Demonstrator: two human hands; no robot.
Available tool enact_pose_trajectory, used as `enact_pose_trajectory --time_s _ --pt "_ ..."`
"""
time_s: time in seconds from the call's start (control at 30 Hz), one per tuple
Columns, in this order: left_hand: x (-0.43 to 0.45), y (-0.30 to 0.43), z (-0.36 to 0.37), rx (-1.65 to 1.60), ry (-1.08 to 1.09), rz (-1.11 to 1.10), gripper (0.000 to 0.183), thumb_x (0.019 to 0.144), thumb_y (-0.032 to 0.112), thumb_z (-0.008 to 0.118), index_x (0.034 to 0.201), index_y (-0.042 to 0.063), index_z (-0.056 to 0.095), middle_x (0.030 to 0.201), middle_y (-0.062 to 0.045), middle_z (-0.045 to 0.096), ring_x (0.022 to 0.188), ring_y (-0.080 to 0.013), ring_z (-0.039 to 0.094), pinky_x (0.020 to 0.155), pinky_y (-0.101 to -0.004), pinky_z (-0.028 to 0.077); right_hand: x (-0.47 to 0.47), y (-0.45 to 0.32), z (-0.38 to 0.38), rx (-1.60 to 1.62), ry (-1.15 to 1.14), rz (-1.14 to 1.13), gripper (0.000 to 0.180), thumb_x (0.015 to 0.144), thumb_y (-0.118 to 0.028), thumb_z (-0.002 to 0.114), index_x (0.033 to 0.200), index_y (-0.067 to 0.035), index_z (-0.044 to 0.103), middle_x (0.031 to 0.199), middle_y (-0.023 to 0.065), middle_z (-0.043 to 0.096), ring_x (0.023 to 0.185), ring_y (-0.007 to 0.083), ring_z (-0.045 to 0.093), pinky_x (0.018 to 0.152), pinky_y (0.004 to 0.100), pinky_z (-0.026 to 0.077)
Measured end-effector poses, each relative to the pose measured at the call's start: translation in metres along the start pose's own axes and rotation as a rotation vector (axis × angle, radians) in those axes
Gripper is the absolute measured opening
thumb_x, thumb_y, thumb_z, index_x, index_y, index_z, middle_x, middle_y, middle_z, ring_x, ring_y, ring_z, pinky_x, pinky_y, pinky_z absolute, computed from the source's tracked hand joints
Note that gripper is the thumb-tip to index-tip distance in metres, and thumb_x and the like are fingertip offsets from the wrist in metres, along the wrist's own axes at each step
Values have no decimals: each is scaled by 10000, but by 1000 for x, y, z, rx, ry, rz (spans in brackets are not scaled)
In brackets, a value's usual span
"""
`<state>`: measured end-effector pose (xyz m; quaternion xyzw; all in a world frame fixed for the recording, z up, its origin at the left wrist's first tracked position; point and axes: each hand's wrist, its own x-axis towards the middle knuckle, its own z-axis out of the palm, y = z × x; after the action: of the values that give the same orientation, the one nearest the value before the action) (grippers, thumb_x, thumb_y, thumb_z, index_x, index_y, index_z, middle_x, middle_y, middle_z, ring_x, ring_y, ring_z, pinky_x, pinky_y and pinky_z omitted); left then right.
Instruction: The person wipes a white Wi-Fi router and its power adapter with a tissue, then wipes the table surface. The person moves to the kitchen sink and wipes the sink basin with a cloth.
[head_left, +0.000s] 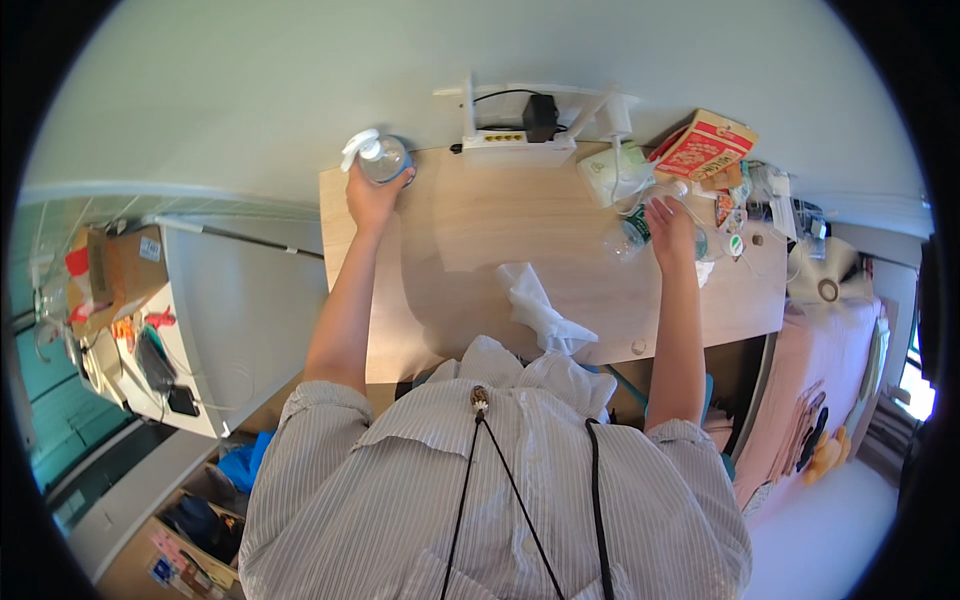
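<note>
At the back left of the wooden table (457, 217), my left hand (373, 196) is wrapped around a clear spray bottle (388, 159) with a white trigger head. The bottle stands upright near the wall. On the right, my right hand (670, 225) is over a clear plastic bottle with a green label (636, 226), which lies on its side. Whether the fingers grip it cannot be told. A crumpled white tissue (541, 307) lies at the front edge, close to my shirt.
A white router (517, 150) with a black adapter stands against the wall. Beside it are a tissue pack (609, 171), a red and brown paper bag (706, 150), cables and small items. A fan (827, 289) stands beyond the right edge; a cardboard box (131, 270) is at left.
</note>
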<state>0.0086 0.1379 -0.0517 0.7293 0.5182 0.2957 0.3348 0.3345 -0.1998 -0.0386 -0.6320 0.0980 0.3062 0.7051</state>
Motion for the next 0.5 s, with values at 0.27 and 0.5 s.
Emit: enact_pose_trajectory --time_s 0.27,0.5 --pt "-1 -3 8 -100 -20 157 924 627 282 870 1316 -60 358 1307 -186 468 1207 -311 481 978 -417 412 10 -9 48 -1576 -43 -726 596 667 -322 784 1122 -21 544 1045 200 572 1019 366 595 805 421 515" --pt "-44 -21 -6 -280 -70 -79 704 797 270 747 1328 -7 377 1328 -147 435 1224 -263 441 974 -412 398 27 10 76 -1641 -22 -440 690 665 -432 792 1117 21 533 1095 213 565 979 377 613 822 435 524"
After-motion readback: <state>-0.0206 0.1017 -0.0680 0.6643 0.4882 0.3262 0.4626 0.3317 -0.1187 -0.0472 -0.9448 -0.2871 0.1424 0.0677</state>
